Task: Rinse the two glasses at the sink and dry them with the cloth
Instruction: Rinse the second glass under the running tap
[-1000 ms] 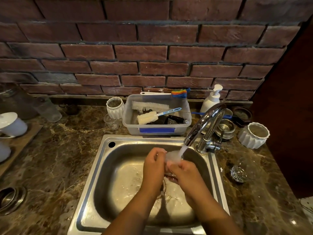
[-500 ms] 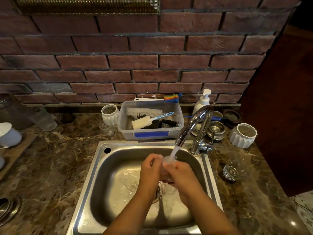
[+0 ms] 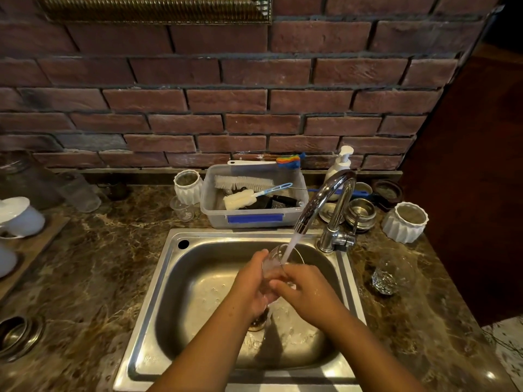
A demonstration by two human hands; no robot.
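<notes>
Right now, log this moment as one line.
step: rinsing | left hand, right hand: hold glass under tap | other glass: counter, right of sink | cloth: unseen

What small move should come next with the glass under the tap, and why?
Probably tip the glass out into the sink. Water from the tap runs into its open mouth, the left hand and right hand both grip it, and a second glass stands on the counter right of the sink.
</notes>
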